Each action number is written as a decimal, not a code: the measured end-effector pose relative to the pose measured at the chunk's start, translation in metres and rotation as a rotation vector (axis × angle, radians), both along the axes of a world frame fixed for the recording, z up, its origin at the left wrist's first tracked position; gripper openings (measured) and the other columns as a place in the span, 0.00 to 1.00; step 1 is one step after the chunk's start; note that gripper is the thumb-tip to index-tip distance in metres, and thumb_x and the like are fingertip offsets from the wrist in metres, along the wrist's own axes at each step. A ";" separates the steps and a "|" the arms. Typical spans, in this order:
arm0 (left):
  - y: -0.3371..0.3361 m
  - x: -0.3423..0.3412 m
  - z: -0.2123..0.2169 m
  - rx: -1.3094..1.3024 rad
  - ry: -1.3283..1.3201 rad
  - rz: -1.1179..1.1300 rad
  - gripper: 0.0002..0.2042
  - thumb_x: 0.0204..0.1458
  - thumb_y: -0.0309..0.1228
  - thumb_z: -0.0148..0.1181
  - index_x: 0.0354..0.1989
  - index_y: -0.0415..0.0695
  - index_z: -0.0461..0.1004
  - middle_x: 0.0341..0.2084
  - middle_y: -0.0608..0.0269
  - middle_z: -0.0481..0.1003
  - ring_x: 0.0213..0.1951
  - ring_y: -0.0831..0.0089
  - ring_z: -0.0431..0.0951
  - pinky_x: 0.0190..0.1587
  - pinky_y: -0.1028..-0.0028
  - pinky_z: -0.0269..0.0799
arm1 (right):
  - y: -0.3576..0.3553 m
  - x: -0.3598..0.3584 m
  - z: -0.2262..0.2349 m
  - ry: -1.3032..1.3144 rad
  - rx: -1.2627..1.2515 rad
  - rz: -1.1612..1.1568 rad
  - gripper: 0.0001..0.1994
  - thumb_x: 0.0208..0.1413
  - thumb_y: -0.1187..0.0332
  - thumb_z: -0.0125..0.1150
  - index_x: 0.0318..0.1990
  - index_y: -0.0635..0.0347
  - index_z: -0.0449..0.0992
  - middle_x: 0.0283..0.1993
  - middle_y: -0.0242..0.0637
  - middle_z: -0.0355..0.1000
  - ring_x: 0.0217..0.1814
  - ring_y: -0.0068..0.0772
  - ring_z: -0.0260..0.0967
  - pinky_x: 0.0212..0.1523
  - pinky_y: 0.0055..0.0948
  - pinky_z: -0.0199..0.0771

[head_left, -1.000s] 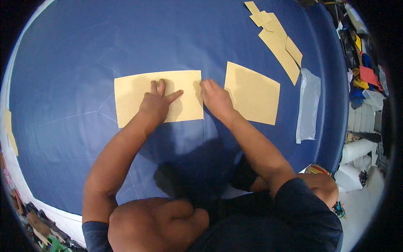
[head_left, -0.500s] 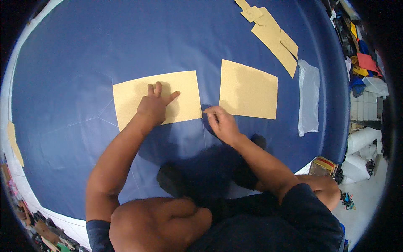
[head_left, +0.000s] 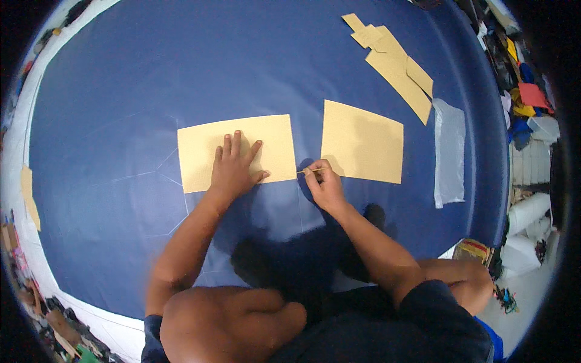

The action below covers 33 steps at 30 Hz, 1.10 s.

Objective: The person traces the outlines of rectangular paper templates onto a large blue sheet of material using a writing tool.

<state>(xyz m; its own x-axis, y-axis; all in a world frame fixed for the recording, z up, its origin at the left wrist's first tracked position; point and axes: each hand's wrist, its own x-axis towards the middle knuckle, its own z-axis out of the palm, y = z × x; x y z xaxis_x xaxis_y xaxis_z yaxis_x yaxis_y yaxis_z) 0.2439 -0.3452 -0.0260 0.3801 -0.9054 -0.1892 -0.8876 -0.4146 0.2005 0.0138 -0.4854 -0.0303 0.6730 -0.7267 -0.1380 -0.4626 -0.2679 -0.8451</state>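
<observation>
My left hand [head_left: 235,166] lies flat with spread fingers on a tan card pattern piece [head_left: 276,136], which rests on a wide sheet of dark blue material [head_left: 133,242]. In my right hand [head_left: 325,186] is a thin yellowish pen-like stick [head_left: 320,170], pinched between thumb and fingers. Its tip is at the lower right corner of that pattern piece. Just right of it lies a second tan card pattern piece [head_left: 363,142], a strip of blue between the two. Faint pale lines run over the blue sheet left of the first piece and below it.
Several smaller tan card pieces [head_left: 396,75] overlap at the far right. A greyish plastic strip [head_left: 449,154] lies below them. The blue sheet forms a raised roll [head_left: 484,151] along its right side. Beyond are white rolls [head_left: 525,206] and heaped scraps; another tan piece [head_left: 29,199] is at the left edge.
My left hand has spread flatter on the card. My right hand keeps its pinch on the stick by the card's corner. The whole view has shifted slightly.
</observation>
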 end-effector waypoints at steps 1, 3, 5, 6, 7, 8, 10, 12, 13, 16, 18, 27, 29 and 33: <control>0.004 0.000 -0.001 -0.023 0.006 0.042 0.41 0.51 0.61 0.63 0.74 0.65 0.59 0.73 0.35 0.50 0.73 0.34 0.52 0.69 0.40 0.56 | -0.002 0.000 -0.003 0.003 -0.001 -0.017 0.11 0.64 0.66 0.63 0.46 0.62 0.72 0.37 0.42 0.79 0.37 0.36 0.79 0.40 0.35 0.79; 0.015 0.008 -0.005 -0.053 0.005 0.161 0.41 0.52 0.61 0.63 0.74 0.61 0.60 0.73 0.37 0.51 0.73 0.36 0.52 0.70 0.39 0.53 | -0.004 0.005 -0.004 -0.062 -0.050 0.023 0.10 0.64 0.66 0.63 0.46 0.62 0.74 0.37 0.42 0.80 0.37 0.36 0.80 0.40 0.34 0.79; 0.047 0.035 -0.013 -0.064 -0.013 0.317 0.41 0.53 0.60 0.62 0.74 0.57 0.60 0.74 0.40 0.51 0.74 0.40 0.51 0.71 0.38 0.49 | -0.001 0.017 -0.001 -0.083 -0.026 0.081 0.09 0.63 0.66 0.63 0.45 0.61 0.76 0.39 0.42 0.80 0.39 0.35 0.80 0.41 0.33 0.80; 0.067 0.051 -0.020 -0.058 -0.072 0.416 0.40 0.55 0.59 0.62 0.73 0.54 0.60 0.74 0.40 0.52 0.74 0.39 0.52 0.71 0.38 0.49 | 0.003 0.027 0.000 -0.107 -0.018 0.125 0.09 0.63 0.66 0.64 0.45 0.61 0.77 0.40 0.42 0.80 0.39 0.35 0.80 0.41 0.33 0.80; 0.087 0.064 -0.024 -0.050 -0.104 0.549 0.40 0.55 0.59 0.61 0.73 0.52 0.60 0.73 0.39 0.53 0.73 0.38 0.52 0.71 0.38 0.49 | 0.011 0.037 0.000 -0.126 -0.006 0.169 0.09 0.62 0.67 0.64 0.45 0.60 0.77 0.40 0.41 0.80 0.39 0.35 0.80 0.41 0.33 0.80; 0.107 0.076 -0.023 -0.042 -0.132 0.649 0.40 0.56 0.60 0.59 0.73 0.52 0.61 0.73 0.39 0.54 0.73 0.38 0.52 0.71 0.38 0.48 | 0.018 0.048 0.003 -0.140 -0.009 0.221 0.08 0.62 0.67 0.64 0.44 0.60 0.77 0.40 0.41 0.81 0.39 0.35 0.80 0.41 0.33 0.80; 0.141 0.095 -0.031 -0.062 -0.246 0.813 0.37 0.59 0.60 0.56 0.72 0.52 0.63 0.72 0.42 0.57 0.73 0.40 0.54 0.71 0.38 0.48 | 0.033 0.075 0.004 -0.153 -0.054 0.286 0.08 0.60 0.69 0.65 0.45 0.59 0.77 0.41 0.40 0.80 0.41 0.38 0.81 0.42 0.34 0.79; 0.160 0.105 -0.037 -0.070 -0.290 0.960 0.36 0.60 0.60 0.54 0.71 0.51 0.64 0.71 0.43 0.58 0.73 0.41 0.55 0.71 0.38 0.48 | 0.045 0.098 0.000 -0.155 -0.034 0.320 0.08 0.59 0.70 0.65 0.45 0.58 0.77 0.41 0.40 0.80 0.41 0.40 0.81 0.43 0.35 0.79; 0.166 0.107 -0.042 -0.087 -0.307 1.009 0.33 0.62 0.59 0.52 0.69 0.51 0.66 0.70 0.43 0.59 0.72 0.42 0.56 0.71 0.38 0.48 | 0.053 0.109 -0.002 -0.176 -0.014 0.345 0.08 0.59 0.70 0.65 0.44 0.58 0.77 0.41 0.41 0.80 0.43 0.42 0.80 0.44 0.37 0.78; 0.175 0.104 -0.054 -0.190 -0.348 1.036 0.32 0.62 0.58 0.52 0.69 0.51 0.67 0.70 0.43 0.60 0.72 0.43 0.56 0.71 0.39 0.48 | 0.074 0.140 -0.008 -0.217 0.021 0.383 0.06 0.59 0.69 0.64 0.43 0.57 0.77 0.40 0.40 0.80 0.43 0.44 0.80 0.43 0.40 0.78; 0.174 0.106 -0.056 -0.198 -0.360 1.036 0.32 0.62 0.57 0.51 0.68 0.51 0.68 0.70 0.43 0.60 0.73 0.43 0.56 0.72 0.40 0.47 | 0.077 0.158 -0.013 -0.181 -0.054 0.418 0.05 0.59 0.69 0.64 0.41 0.57 0.76 0.40 0.41 0.80 0.42 0.45 0.80 0.43 0.42 0.78; 0.172 0.101 -0.052 -0.259 -0.329 1.072 0.31 0.62 0.56 0.52 0.68 0.51 0.68 0.70 0.46 0.60 0.73 0.45 0.55 0.73 0.43 0.45 | 0.080 0.173 -0.015 -0.089 -0.191 0.565 0.06 0.58 0.69 0.64 0.41 0.55 0.76 0.38 0.40 0.79 0.43 0.47 0.78 0.44 0.42 0.77; 0.173 0.101 -0.051 -0.244 -0.318 1.068 0.31 0.62 0.56 0.52 0.68 0.51 0.68 0.70 0.45 0.60 0.73 0.45 0.55 0.73 0.43 0.45 | 0.080 0.172 -0.014 -0.095 -0.166 0.560 0.06 0.58 0.70 0.64 0.41 0.55 0.76 0.38 0.40 0.79 0.43 0.47 0.77 0.44 0.42 0.77; 0.175 0.103 -0.054 -0.266 -0.341 1.063 0.31 0.62 0.56 0.53 0.68 0.51 0.68 0.70 0.45 0.60 0.73 0.45 0.55 0.73 0.43 0.45 | 0.084 0.173 -0.017 -0.194 -0.178 0.484 0.06 0.58 0.70 0.64 0.41 0.57 0.76 0.38 0.40 0.79 0.42 0.47 0.77 0.44 0.43 0.77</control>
<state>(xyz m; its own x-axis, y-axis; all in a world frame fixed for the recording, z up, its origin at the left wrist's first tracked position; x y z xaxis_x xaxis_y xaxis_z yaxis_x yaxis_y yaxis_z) 0.3470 -0.1705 -0.0802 0.9713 -0.0914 0.2195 -0.1387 -0.9677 0.2105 0.1867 -0.4012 -0.0474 0.9371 -0.3283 0.1181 -0.0915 -0.5579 -0.8249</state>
